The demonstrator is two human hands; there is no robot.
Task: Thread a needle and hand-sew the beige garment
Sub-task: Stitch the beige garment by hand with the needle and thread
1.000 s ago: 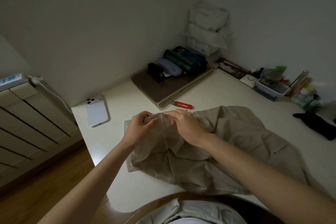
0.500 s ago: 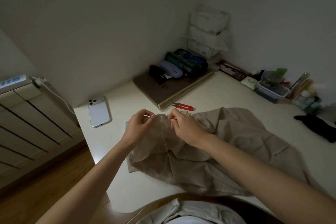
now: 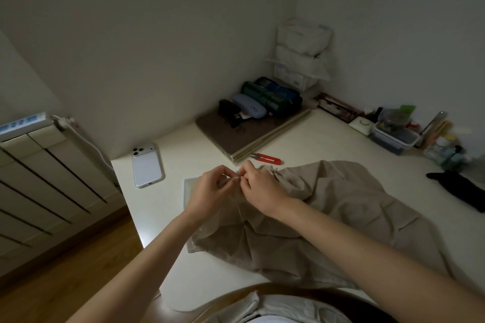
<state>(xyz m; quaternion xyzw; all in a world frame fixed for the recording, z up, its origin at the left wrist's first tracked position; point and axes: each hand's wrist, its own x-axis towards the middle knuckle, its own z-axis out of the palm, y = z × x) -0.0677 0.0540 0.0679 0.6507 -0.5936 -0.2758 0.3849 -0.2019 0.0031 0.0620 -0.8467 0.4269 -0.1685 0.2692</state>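
Observation:
The beige garment [image 3: 328, 215] lies crumpled on the white table [image 3: 315, 139] in front of me. My left hand [image 3: 210, 191] and my right hand [image 3: 262, 186] meet fingertip to fingertip above the garment's near-left part. Both pinch something thin between them; a pale thread [image 3: 240, 207] hangs down from that point onto the cloth. The needle itself is too small to make out. My left hand also seems to hold a fold of the fabric.
Red thread snips [image 3: 267, 158] lie just beyond my hands. A white phone [image 3: 146, 165] rests at the table's left edge. A brown board [image 3: 246, 134] with cases, stacked boxes [image 3: 301, 55], a clear container [image 3: 393, 136] and a black object [image 3: 462, 189] line the back and right.
Both hands have lifted slightly off the garment and drawn closer together, fingertips now meeting. The thread hangs between them.

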